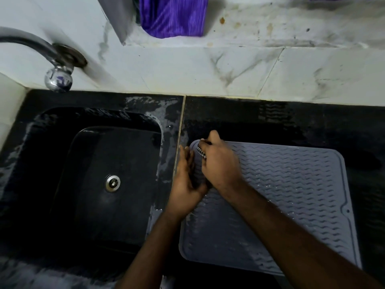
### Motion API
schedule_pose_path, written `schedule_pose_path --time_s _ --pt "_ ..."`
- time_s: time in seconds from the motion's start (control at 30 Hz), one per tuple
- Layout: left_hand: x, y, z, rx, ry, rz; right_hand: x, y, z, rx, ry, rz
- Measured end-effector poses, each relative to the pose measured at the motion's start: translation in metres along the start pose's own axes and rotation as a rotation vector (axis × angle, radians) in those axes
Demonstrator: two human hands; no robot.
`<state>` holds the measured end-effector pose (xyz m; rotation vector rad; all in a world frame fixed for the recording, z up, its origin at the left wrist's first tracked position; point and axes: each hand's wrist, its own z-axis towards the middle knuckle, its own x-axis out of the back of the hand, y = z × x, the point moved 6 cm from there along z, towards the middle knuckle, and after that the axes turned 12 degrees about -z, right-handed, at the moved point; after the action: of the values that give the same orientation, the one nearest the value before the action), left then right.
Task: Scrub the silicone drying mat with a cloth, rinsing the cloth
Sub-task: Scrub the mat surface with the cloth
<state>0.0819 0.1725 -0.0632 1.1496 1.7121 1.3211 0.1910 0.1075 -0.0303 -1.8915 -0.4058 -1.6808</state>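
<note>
A grey silicone drying mat [291, 195] with a wavy ribbed surface lies on the black counter to the right of the sink. My right hand [220, 165] grips a small dark patterned cloth [201, 152] and holds it on the mat's far left corner. Only a strip of the cloth shows past the fingers. My left hand [186, 180] rests with straight fingers on the mat's left edge, right beside the right hand. The mat looks wet, with water glinting on its near part.
A black sink [62, 142] with a metal drain [112, 183] sits to the left. A chrome tap [56, 65] juts from the white marble wall above it. Purple fabric [173, 15] hangs on the stained ledge behind. The counter around the sink is wet.
</note>
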Motion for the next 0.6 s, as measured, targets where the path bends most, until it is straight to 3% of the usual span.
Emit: schedule_pose_path --time_s 0.1,0.23,0.4,0.47,0.6 --pt "0.017 0.005 -0.015 -0.054 0.05 -0.04 0.001 0.001 0.001 0.128 -0.042 0.005" --pt "0.032 0.019 -0.033 -0.156 0.099 0.139 0.017 -0.001 -0.014 0.349 -0.06 0.011" --pt "0.018 0.028 -0.042 -0.169 -0.022 0.552 0.044 0.073 -0.063 -0.034 0.074 0.229" --pt "0.012 0.026 -0.048 -0.159 0.01 0.645 0.057 0.114 -0.092 -0.167 0.142 0.27" --pt "0.006 0.017 -0.054 -0.087 0.064 0.662 0.071 0.178 -0.138 -0.374 0.192 0.06"
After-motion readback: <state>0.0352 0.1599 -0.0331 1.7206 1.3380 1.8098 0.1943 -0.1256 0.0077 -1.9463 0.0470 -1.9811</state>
